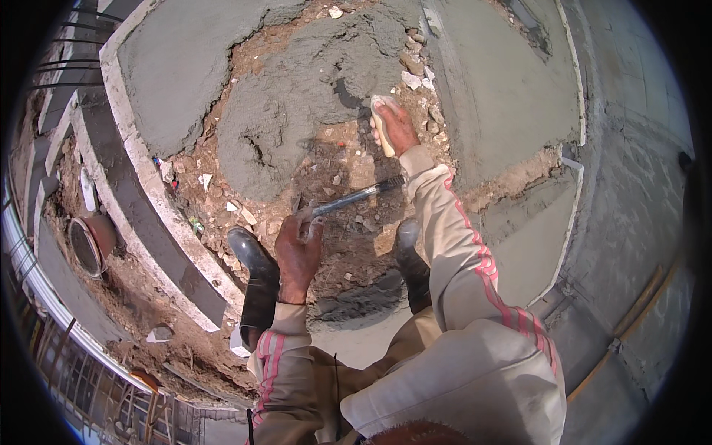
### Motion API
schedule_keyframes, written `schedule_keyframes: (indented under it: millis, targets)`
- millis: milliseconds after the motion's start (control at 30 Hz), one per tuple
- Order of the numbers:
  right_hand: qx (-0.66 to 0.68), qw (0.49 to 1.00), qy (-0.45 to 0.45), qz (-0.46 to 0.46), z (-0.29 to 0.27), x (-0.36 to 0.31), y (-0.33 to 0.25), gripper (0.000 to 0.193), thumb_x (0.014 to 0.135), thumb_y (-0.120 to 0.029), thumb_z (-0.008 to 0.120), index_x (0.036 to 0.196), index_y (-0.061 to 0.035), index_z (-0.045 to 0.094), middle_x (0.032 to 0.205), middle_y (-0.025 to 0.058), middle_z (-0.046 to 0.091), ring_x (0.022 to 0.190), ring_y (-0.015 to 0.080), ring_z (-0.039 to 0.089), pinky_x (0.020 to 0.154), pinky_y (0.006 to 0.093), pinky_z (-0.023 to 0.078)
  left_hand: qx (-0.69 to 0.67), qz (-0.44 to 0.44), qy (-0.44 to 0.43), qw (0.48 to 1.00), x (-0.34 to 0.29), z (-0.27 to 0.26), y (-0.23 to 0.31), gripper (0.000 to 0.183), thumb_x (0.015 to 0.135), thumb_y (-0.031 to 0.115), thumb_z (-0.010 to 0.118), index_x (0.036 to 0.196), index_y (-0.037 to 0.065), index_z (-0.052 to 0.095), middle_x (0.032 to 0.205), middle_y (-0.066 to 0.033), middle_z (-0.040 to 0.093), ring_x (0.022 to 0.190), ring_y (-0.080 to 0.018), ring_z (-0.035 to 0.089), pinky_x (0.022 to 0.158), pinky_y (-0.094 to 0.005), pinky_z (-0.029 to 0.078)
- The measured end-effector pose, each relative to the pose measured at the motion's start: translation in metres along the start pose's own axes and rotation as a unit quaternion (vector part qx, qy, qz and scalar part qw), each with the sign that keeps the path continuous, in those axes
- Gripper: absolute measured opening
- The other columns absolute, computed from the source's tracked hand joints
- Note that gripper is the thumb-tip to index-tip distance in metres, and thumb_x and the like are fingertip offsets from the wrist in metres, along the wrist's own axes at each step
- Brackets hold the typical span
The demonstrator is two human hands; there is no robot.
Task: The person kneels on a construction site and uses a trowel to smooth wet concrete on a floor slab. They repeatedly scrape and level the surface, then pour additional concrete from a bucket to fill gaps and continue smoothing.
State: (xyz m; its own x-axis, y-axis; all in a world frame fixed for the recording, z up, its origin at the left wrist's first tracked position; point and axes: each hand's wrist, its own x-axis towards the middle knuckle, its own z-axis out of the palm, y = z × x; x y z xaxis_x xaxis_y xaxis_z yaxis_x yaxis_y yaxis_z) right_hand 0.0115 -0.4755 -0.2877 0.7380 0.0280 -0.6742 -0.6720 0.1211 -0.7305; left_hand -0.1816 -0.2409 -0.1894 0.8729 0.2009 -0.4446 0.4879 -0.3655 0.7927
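Observation:
My right hand [397,127] is closed round the pale wooden handle [385,141] of what looks like a trowel. A dark grey patch beside that hand may be its blade or a shadow; I cannot tell which. Below and to the left, my left hand [298,256] grips one end of a straight metal bar [356,197]. The bar slants up to the right over rubbly soil [337,159], its darker far end close to my right sleeve. Rough wet concrete [278,130] lies ahead of both hands, with a ragged edge against the soil.
Smoother concrete [512,96] spreads on the right, and another grey slab [174,67] lies far left. Pale curb edges [159,189] run along the left. An orange-brown bucket [95,241] lies beyond them. My black boots [256,271] stand on the soil. Broken stones [412,79] line the right slab.

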Motion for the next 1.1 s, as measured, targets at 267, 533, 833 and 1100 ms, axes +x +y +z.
schedule_keyframes:
  millis: [267, 533, 833, 1100]
  targets:
    - [-0.561, 0.772, 0.241, -0.177, -0.09, 0.061, -0.031, 0.054, 0.09, -0.037, 0.063, 0.131, -0.0012, 0.053, 0.111, 0.028, 0.065, 0.101, 0.0462, 0.063, 0.085, 0.0517, 0.049, 0.011, -0.004, -0.036, 0.999, -0.003, 0.0, 0.008, 0.029, 0.089, 0.012, 0.07, 0.115, 0.001, 0.065, 0.103, -0.0151, 0.067, 0.092, -0.0235, 0.069, 0.08, -0.0337, 0.054]
    - [-0.509, 0.793, 0.234, -0.239, -0.078, 0.04, 0.004, 0.06, 0.093, -0.047, 0.054, 0.131, -0.0014, 0.051, 0.114, 0.0296, 0.064, 0.106, 0.047, 0.061, 0.089, 0.0526, 0.048, -0.005, 0.018, 0.01, 1.0, -0.006, -0.01, -0.009, 0.033, 0.085, 0.02, 0.073, 0.114, 0.007, 0.065, 0.099, -0.0159, 0.067, 0.086, -0.0307, 0.067, 0.074, -0.0394, 0.053]
    - [-0.398, 0.898, 0.026, -0.186, 0.071, 0.017, 0.082, 0.045, 0.096, -0.045, 0.055, 0.12, -0.0068, 0.06, 0.1, 0.0256, 0.068, 0.097, 0.0464, 0.064, 0.082, 0.0465, 0.051, -0.019, -0.018, 0.053, 0.998, -0.007, -0.036, -0.007, 0.033, 0.085, 0.019, 0.072, 0.114, 0.006, 0.065, 0.102, -0.016, 0.067, 0.089, -0.032, 0.067, 0.077, -0.0406, 0.053]
    - [-0.414, 0.888, -0.006, -0.198, 0.161, 0.025, 0.136, 0.042, 0.096, -0.041, 0.057, 0.117, -0.0053, 0.062, 0.102, 0.0215, 0.07, 0.094, 0.0427, 0.067, 0.079, 0.0468, 0.052, -0.019, -0.039, 0.042, 0.998, -0.005, -0.054, -0.007, 0.03, 0.087, 0.007, 0.07, 0.116, 0.0, 0.064, 0.106, -0.0155, 0.068, 0.093, -0.0244, 0.07, 0.082, -0.034, 0.056]
